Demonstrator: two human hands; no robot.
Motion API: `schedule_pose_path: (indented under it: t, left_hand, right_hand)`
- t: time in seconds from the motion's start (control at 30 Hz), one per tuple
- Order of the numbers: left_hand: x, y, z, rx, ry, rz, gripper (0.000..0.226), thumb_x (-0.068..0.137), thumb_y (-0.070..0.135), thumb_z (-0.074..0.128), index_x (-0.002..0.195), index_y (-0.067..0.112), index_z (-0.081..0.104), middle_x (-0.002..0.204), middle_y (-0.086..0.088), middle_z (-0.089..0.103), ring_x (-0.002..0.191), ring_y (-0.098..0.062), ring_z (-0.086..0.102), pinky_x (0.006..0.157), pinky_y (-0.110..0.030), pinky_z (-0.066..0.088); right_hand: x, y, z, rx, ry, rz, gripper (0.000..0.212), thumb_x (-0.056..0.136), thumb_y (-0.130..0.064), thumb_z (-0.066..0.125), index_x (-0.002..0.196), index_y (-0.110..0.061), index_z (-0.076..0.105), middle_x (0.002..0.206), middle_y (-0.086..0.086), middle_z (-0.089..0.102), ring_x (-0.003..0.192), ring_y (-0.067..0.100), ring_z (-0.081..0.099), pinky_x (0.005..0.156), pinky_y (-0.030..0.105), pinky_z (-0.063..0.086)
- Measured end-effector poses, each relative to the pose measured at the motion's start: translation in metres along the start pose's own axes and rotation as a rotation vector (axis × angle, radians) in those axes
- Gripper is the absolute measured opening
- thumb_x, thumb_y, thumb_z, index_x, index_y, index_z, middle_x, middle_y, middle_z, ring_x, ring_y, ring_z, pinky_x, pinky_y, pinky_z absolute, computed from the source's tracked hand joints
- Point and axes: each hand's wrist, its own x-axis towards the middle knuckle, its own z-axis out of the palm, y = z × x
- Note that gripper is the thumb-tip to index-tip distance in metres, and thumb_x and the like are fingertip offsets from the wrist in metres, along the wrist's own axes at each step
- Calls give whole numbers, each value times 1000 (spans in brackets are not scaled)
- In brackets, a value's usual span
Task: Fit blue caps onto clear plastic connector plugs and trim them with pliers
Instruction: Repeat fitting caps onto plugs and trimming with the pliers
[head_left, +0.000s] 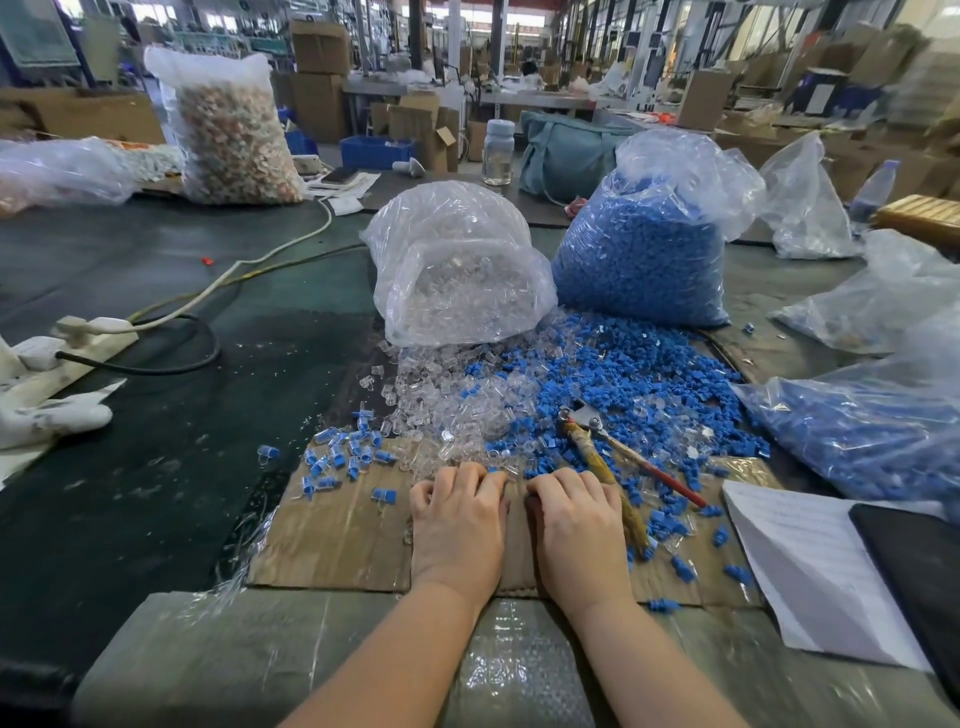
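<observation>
Currently both hands sit knuckles-up on the cardboard (332, 540) at the near edge of the counter (156, 467). Left hand (457, 525) has fingers curled under at the rim of the clear plugs (441, 410); whether it is pinching one, cannot tell. Right hand (576, 530) likewise curled, fingertips hidden, at the edge of the blue caps (623, 374); its grip cannot be told either. Hands are just beside each other, not touching.

Pliers (602, 452) lie on the blue caps just right of the right hand, head pointing away, handles toward the near edge; nobody is holding them.

Finished capped plugs (343, 457) are scattered on the cardboard left of the left hand.

Clear plugs spill from an open bag (457, 270) behind the heap. Blue caps spill from a taller bag (644, 249) to its right. Another bag of blue parts (862, 431) lies far right. Paper (810, 571) sits at near right, with a dark folder (924, 571) on it.
</observation>
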Motion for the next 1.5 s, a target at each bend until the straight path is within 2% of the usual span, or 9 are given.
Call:
schedule_pose_path:
  t: [0.33,0.63,0.8,1.03,1.1,1.2,1.37,1.5]
  left_hand:
    - [-1,0,1,-15,30,21,32,100,33,32,129,37,44,119,15,46,112,-12,34,87,-31,14]
    - [-4,-2,-2,-70,56,68,39,96,17,41,129,37,45,120,18,51,114,-10,38,87,-27,12]
    - [-5,-2,-4,-185,93,107,37,88,3,54,119,22,61,107,5,64,103,-20,52,85,-29,26]
    - [-4,-4,0,-260,90,104,40,91,6,53,128,21,54,125,4,48,111,-16,44,94,-18,23]
    - [-4,-3,0,-250,111,72,36,91,8,55,125,19,57,122,1,49,113,-16,41,97,-21,22]
    - [-4,-4,0,-238,124,35,31,93,13,52,123,20,57,113,2,47,108,-15,38,93,-20,21]
    - [-3,-4,2,-327,90,33,36,93,4,50,127,16,55,106,2,52,98,-11,43,85,-17,30]
    - [-3,-4,3,-353,83,64,40,91,-1,52,128,13,54,104,0,54,96,-12,47,85,-19,36]
  right_hand:
    - [0,-1,-1,0,-2,13,22,65,-5,81,70,-17,63,69,-1,60,65,22,58,62,34,49]
    - [-2,0,-2,72,-53,48,23,67,4,74,74,-14,61,68,-1,60,66,24,58,67,36,47]
    - [-3,0,-2,127,-76,71,21,71,4,71,75,-14,60,69,-2,61,67,24,57,70,35,44]
    - [-3,2,-3,164,-55,79,19,73,2,73,75,-13,62,69,-2,63,66,23,58,69,36,45]
    - [-3,2,-3,171,-55,84,17,73,1,73,76,-13,62,71,-1,63,68,25,58,70,36,44]
    - [-3,2,-3,174,-54,101,15,75,0,71,75,-12,62,75,2,61,72,27,56,71,38,43]
    - [-3,3,-3,181,-55,115,12,78,-2,69,75,-13,63,75,2,61,72,27,55,72,38,41]
    - [-3,4,-2,170,-68,125,19,76,3,67,74,-14,62,69,-1,62,68,24,57,74,32,30]
